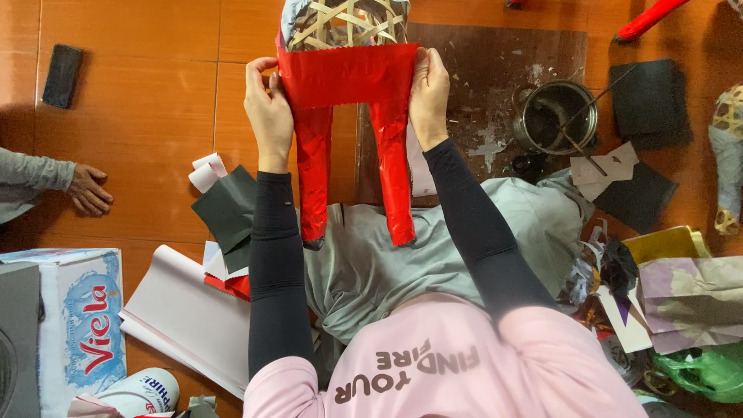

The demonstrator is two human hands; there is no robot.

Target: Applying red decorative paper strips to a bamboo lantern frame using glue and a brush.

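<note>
Looking down from the head camera, I see the orange floor (139, 116) filling most of the view, with a dark worn board (495, 70) lying on it ahead of me. A grey cloth (387, 263) is spread over my lap, just below the work. At the left edge a white and blue carton (81, 317) sits beside a stack of white paper sheets (182, 313), and dark sheets (228, 209) lie near my left forearm. To the right, a crumpled pile of paper scraps (681, 294) covers the floor, with a green bag (704, 371) at its lower corner.

Between my hands I hold up a strip of red shiny paper (348, 77), pressed across a woven bamboo frame (344, 22) at the top of the view. Two frame legs already wrapped in red (313, 170) hang down from it toward the grey cloth. My left hand (267, 112) pinches the strip's left edge, its fingers closed on the paper; my right hand (429, 93) does the same on the right edge, fingers curled over the top.

A metal pot (557, 116) stands on the board to the right of my right hand, with a thin stick leaning in it. Another person's hand (89, 190) rests on the floor far left, well apart from mine. A black phone (62, 75) lies beyond it.
</note>
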